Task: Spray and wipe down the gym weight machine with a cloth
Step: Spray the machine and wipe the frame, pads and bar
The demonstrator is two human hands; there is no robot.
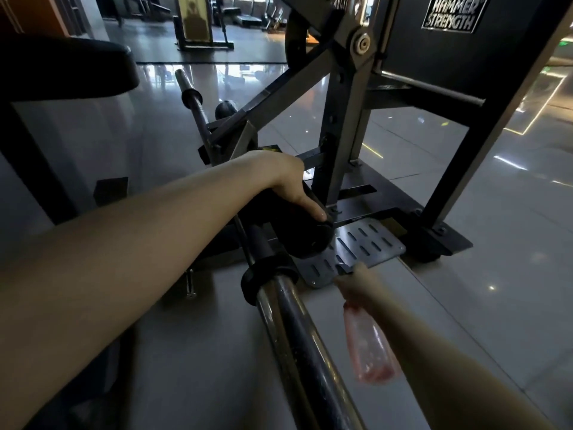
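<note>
The person's left hand (288, 184) is curled over the top of a black cylindrical foam roller pad (300, 234) on the dark steel weight machine (338, 119), with the thumb lying toward the pad's end. The right hand (356, 282), well apart and lower, grips the neck of a translucent pink plastic spray bottle (369, 346). Its nozzle end points toward the grey perforated metal footplate (372, 243); whether the trigger is squeezed cannot be told. No cloth shows, though one may be hidden beneath the left palm.

The step appears to be spraying. It would go best in short bursts near the footplate and roller pad, with the left hand bracing the pad so it does not spin and the mist kept off the floor. A long chromed steel bar (291, 311) with a black collar runs between the arms. The glossy grey tile floor (480, 274) would likely turn slippery if wetted. It mirrors window light in a dim gym, with other equipment far behind.
</note>
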